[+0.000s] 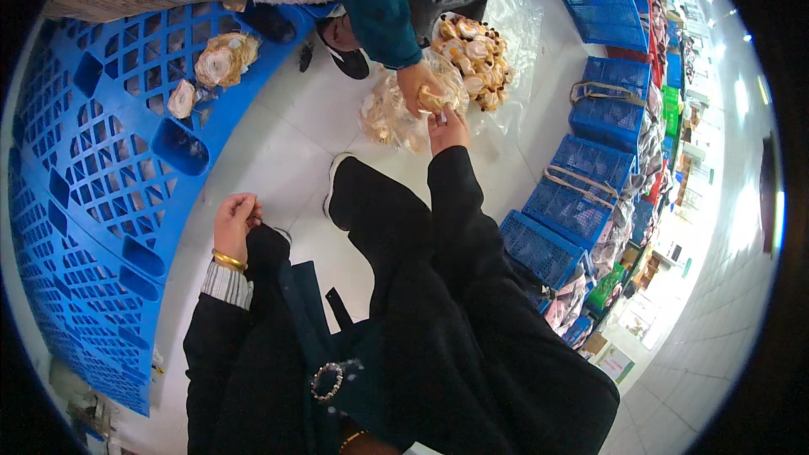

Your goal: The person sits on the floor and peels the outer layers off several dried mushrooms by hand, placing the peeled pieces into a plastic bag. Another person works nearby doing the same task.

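Reaching forward, the person's right hand (pixel 447 130) has its fingers drawn together at the top edge of a crinkled clear plastic bag of pale, round shell-like decorative pieces (pixel 389 115), seemingly pinching the film; the exact grip is partly hidden. The bag sits on the white tiled floor (pixel 278 147) just ahead of the person's black-trousered knee (pixel 379 211). A co-worker's hand (pixel 421 86), coming out of a teal sleeve (pixel 371 0), grasps the same bag from the far side, so the two hands nearly touch over it. Just behind lies an open heap of similar cream and brown pieces on clear plastic sheeting (pixel 474 50).

The left hand (pixel 235 221), wearing a gold bangle (pixel 228 261) at the wrist, rests apart near the left knee, fingers curled loosely inward and holding nothing that can be made out.

Further out, a large blue plastic lattice pallet (pixel 101 202) fills the left side, with a few loose beige rosette-shaped pieces (pixel 223 59) lying on it. A row of blue plastic mesh crates (pixel 581 185) runs along the right.

Judging from this, the step in hand looks like handling the bag jointly, holding it or passing it between the two people. The next move would call for a firm pinch on the thin film and a steady lift, so the loose pieces do not spill.
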Tool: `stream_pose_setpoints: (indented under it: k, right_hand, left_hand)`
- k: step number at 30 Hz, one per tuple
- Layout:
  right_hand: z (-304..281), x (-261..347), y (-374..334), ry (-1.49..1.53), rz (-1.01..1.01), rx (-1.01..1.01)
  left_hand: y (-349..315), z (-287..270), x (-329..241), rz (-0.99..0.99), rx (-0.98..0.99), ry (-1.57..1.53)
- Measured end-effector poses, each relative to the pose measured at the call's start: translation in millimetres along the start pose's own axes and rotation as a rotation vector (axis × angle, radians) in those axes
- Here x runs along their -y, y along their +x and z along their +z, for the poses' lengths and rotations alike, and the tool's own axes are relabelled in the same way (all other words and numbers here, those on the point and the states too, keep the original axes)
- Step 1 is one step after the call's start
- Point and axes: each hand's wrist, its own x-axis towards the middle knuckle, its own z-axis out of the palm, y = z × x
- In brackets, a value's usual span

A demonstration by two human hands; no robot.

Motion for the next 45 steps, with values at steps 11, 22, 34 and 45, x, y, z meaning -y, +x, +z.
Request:
stream_pose_setpoints:
  k: [11,22,34,45]
  right_hand:
    - [40.8,-129.1,17.6,-0.401,0.072,0.28]
    - [215.9,-265.6,-7.2,-1.221,-0.816,0.884]
    - [236.4,-314.3,9.3,-1.394,-1.127,0.766]
    - [257.4,-271.0,-24.4,-0.785,-0.767,1.203]
  left_hand:
    - [140.8,-31.5,35.7,0.116,-0.049,-0.098]
    - [159.0,-54.6,-31.4,0.408,-0.064,-0.168]
    - [134.4,-62.5,-17.0,0.427,-0.16,-0.111]
    - [150.6,-61.7,-22.7,0.644,-0.447,0.093]
